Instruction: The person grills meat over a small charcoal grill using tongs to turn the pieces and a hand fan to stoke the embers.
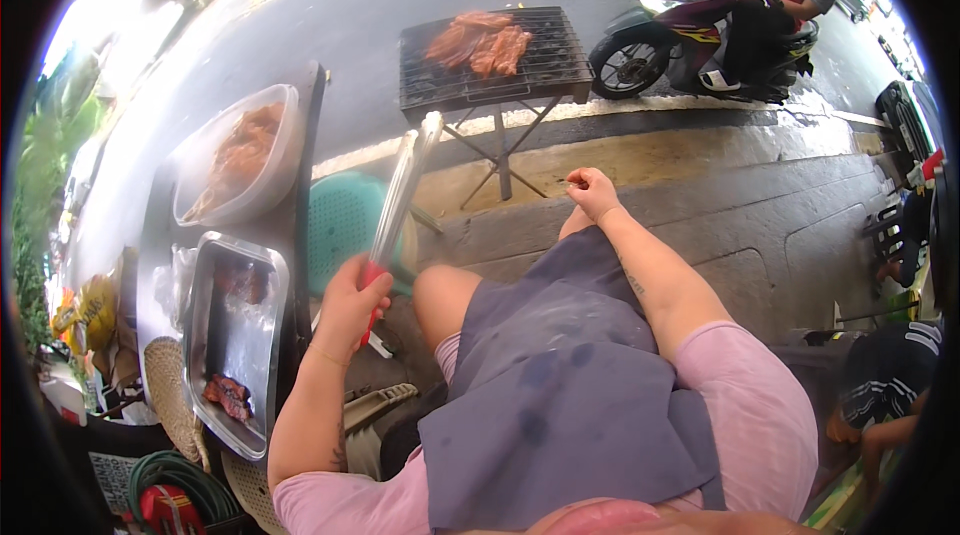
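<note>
My left hand (352,300) grips metal tongs (404,180) by their red handle, the tips pointing up and away toward the grill. Several slabs of reddish meat (480,43) lie on the charcoal grill (560,60), which stands on crossed legs ahead of me. Over my lap, my right hand (594,193) is closed in a pinch with something thin and small at the fingertips, too small to name. On the left, a translucent plastic tub (290,135) holds marinated meat. Nearer, a metal tray (275,335) holds a browned piece of meat (228,397) and a smaller piece.
A teal plastic stool (345,215) stands between the side table (312,115) and the grill. A woven fan (172,400) lies beside the tray. Beyond the grill is a road, with a person on a purple motorbike (690,15) at right. Another person (890,375) is at lower right.
</note>
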Demonstrator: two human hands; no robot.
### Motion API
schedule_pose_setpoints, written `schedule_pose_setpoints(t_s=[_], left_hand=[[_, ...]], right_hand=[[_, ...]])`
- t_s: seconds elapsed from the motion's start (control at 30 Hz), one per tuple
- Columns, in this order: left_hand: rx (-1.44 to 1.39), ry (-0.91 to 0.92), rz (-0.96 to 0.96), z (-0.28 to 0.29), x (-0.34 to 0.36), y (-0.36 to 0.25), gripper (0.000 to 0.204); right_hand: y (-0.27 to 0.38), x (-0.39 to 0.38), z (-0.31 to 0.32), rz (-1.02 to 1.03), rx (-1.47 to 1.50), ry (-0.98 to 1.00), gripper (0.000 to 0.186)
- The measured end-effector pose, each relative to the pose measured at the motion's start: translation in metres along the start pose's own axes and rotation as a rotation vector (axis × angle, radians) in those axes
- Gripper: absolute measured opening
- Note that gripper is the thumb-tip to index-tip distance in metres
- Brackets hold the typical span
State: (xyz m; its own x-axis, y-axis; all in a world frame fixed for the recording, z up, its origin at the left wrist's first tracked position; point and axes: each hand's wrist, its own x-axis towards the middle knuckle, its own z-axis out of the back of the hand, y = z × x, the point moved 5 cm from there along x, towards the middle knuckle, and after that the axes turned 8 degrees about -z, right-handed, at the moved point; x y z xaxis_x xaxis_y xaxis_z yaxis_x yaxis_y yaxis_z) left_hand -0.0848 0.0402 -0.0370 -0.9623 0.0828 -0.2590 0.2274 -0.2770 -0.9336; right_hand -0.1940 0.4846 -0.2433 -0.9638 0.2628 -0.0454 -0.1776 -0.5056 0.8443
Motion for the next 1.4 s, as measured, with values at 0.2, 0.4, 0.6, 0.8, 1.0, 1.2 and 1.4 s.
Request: schedule_pose_setpoints(t_s=[0.2,0.4,0.6,0.8,1.0,1.2,1.4], left_hand=[[0.005,-0.044,-0.021,0.004,-0.001,0.006,0.044],[0.163,-0.11,-0.108,0.022,0.006,0.021,0.038],[0.138,-0.102,-0.137,0.02,0.012,0.025,0.047],[0.246,-0.142,-0.14,0.028,0.015,0.022,0.047],[0.242,-0.126,-0.187,0.033,0.02,0.027,0.041],[0.295,-0.094,-0.222,0.032,0.024,0.024,0.049],[0.138,-0.268,-0.657,0.028,0.042,0.055,0.051]], right_hand=[[0.014,-0.002,-0.005,0.047,-0.031,0.031,0.016],[0.012,-0.002,0.002,0.19,-0.096,-0.051,0.021],[0.101,0.017,0.012,0.19,0.309,0.051,0.008],[0.348,-0.017,-0.018,0.701,0.275,0.239,0.011],[0.488,-0.075,-0.09,1.023,0.145,0.356,0.011],[0.51,-0.14,-0.157,1.179,0.193,0.59,0.016],[0.477,-0.211,-0.152,1.482,0.243,0.596,0.023]])
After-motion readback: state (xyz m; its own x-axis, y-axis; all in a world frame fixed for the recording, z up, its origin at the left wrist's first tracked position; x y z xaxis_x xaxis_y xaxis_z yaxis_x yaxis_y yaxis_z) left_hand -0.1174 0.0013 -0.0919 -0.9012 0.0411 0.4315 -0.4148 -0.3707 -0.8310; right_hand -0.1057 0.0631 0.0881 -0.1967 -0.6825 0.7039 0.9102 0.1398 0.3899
